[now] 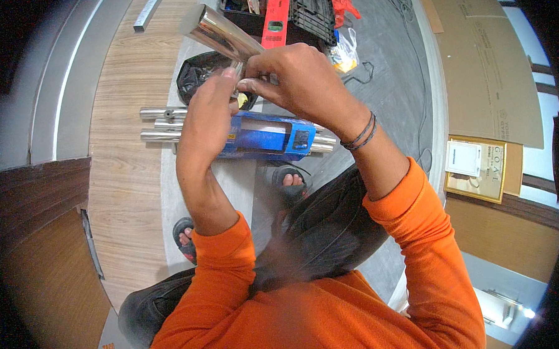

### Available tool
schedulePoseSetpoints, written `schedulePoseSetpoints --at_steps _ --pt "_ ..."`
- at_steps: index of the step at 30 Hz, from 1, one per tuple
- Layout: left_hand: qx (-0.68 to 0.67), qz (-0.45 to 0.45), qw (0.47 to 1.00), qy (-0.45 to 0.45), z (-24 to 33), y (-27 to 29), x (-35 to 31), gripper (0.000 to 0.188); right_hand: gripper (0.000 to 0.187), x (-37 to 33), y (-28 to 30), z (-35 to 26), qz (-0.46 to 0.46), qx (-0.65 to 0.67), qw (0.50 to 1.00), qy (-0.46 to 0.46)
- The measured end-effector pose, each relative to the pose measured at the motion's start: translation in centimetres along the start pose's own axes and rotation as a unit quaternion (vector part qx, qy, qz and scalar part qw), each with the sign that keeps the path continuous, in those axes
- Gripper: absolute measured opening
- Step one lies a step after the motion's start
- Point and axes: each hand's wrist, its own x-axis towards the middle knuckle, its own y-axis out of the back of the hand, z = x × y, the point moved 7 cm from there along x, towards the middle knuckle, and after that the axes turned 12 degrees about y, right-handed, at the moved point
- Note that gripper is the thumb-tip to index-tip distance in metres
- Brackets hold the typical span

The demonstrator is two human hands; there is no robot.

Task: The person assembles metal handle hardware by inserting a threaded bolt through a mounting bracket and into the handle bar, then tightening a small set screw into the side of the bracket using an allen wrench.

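The right hand (297, 80) curls closed around the near end of a shiny metal tube (220, 30), which slants up and away to the left above the floor. The left hand (208, 112) brings its fingertips in just below that end, close to the right thumb — whether they pinch a small part there, I cannot tell. Past the fingers, a black plastic bag (191, 75) sits partly hidden. Nearer the person, a blue box (262, 136) lies on its side under the left wrist, with more metal tubes (159, 137) sticking out at both ends. Farther off, a red spirit level (277, 15) lies across a black toolbox (310, 14) — red gloves (342, 6) and a white plastic bag (344, 50) are beside it. 2 sandalled feet (289, 180) rest below the box.
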Motion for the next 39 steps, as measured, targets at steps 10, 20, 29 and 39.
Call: schedulePoseSetpoints --at_steps 10,20,29,39 --pt "0.071 0.040 0.996 -0.031 0.2 0.0 -0.2 0.050 0.029 -1.8 -2.7 -0.3 0.028 0.163 0.972 -0.170" --pt "0.020 0.020 1.000 -0.011 -0.2 0.5 0.2 0.050 0.027 -1.5 -3.2 0.2 0.014 0.237 0.958 -0.158" --pt "0.014 0.017 1.000 0.007 -0.3 0.6 0.1 0.049 0.028 -0.4 -0.9 -0.5 -0.003 -0.009 1.000 -0.014" --pt "0.115 0.077 0.989 -0.050 0.5 0.9 -0.6 0.052 0.041 -2.0 -3.2 -1.0 0.068 0.113 0.977 -0.170"
